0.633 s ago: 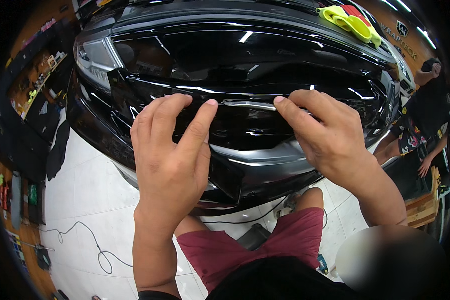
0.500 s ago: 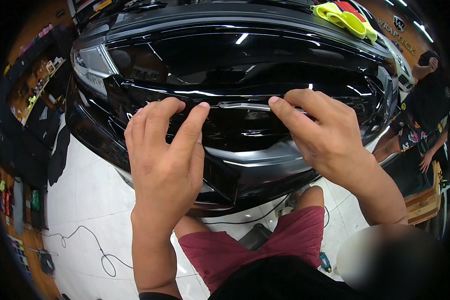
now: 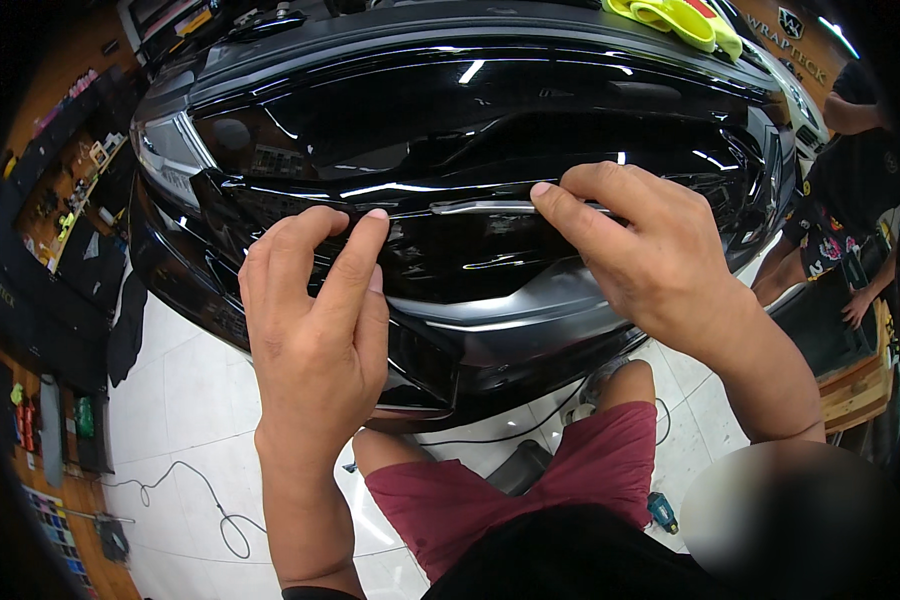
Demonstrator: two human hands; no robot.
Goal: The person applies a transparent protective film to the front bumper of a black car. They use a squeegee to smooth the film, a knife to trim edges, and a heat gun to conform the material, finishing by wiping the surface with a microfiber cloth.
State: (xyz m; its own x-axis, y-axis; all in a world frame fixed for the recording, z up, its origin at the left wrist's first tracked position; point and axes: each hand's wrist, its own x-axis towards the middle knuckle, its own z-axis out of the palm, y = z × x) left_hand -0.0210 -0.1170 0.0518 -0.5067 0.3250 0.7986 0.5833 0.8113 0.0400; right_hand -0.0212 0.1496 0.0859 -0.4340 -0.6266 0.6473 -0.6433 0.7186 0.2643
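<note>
Before me is the front of a car point(image 3: 420, 90), its nose covered in glossy black film point(image 3: 460, 240) with wavy reflections. My left hand point(image 3: 310, 310) sits at the film's left part, index finger stretched forward and the other fingers curled. Farther right, my right hand point(image 3: 650, 230) has bent fingers and its back turned up. Both hands appear to grip the film, though the undersides of the fingers are hidden. Between them runs a bright, nearly straight ridge point(image 3: 480, 208). A clear headlight point(image 3: 170, 145) shows at the far left.
Yellow-green gloves point(image 3: 670, 25) with a red piece lie on the car's far right. A person in dark clothes point(image 3: 870, 180) is at the right, near a wooden block point(image 3: 855, 405). A teal tool point(image 3: 662, 512) and a black cable point(image 3: 200, 490) lie on the white tiled floor point(image 3: 190, 400).
My left hand has moved slightly left and my right hand slightly left and up, with a little more distance between them. The whole view has shifted a little.
</note>
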